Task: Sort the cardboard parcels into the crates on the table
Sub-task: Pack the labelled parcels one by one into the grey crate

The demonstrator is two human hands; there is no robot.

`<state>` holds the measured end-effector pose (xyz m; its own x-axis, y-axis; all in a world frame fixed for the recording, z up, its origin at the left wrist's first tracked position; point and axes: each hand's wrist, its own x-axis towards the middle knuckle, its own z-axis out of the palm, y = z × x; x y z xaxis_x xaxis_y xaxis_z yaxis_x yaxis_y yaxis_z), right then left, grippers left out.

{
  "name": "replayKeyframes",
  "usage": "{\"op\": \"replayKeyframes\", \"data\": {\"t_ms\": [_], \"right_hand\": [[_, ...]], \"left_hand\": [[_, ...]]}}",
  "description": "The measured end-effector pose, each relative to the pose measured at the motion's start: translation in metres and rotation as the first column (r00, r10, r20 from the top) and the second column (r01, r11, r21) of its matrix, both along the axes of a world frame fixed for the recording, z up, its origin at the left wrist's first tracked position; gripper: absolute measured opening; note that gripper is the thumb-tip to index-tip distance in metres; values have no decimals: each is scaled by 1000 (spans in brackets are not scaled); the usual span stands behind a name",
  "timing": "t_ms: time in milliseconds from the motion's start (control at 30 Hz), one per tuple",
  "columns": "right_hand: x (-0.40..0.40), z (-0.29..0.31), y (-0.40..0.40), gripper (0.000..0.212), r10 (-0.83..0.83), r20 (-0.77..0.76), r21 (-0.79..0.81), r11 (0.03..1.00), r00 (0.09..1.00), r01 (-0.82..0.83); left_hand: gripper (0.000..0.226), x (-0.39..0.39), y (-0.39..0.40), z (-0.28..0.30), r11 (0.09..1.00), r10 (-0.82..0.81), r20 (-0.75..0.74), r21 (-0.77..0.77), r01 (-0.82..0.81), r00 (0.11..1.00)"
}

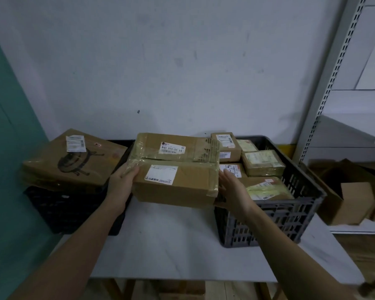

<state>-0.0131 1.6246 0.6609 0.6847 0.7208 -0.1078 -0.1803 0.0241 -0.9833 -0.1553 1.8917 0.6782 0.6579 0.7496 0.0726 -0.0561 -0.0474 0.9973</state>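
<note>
I hold a large brown cardboard parcel with two white labels above the table, between the two crates. My left hand grips its left end, thumb over the taped corner, fingers hidden behind. My right hand presses flat against its right end with straight fingers. A black crate on the left carries a wide flat parcel with a dark drawing lying across its top. The grey crate on the right holds several small taped parcels.
The white table stands against a pale wall. A metal shelf rack rises at the right, with an open cardboard box on its low shelf. A teal panel borders the left side.
</note>
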Motion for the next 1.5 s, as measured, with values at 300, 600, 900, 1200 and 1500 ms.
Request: {"op": "replayKeyframes", "data": {"t_ms": [300, 600, 900, 1200, 1500], "right_hand": [[-22, 26, 16, 73, -438, 182, 36, 898, 881, 439], [25, 84, -45, 52, -683, 432, 126, 692, 589, 710], [91, 79, -133, 61, -442, 645, -129, 741, 623, 659], [148, 49, -197, 31, -479, 725, -100, 637, 495, 764], [198, 38, -214, 8, -303, 665, -197, 811, 683, 552]], "left_hand": [[16, 20, -25, 14, 996, 22, 142, 81, -34, 990], [55, 73, -97, 51, 960, -157, 83, 248, 132, 984], [59, 132, -168, 46, 780, -330, -203, 492, 387, 922], [93, 172, -204, 6, 854, -376, -127, 336, 397, 918], [88, 183, -217, -26, 871, -233, -175, 401, 285, 957]]}}
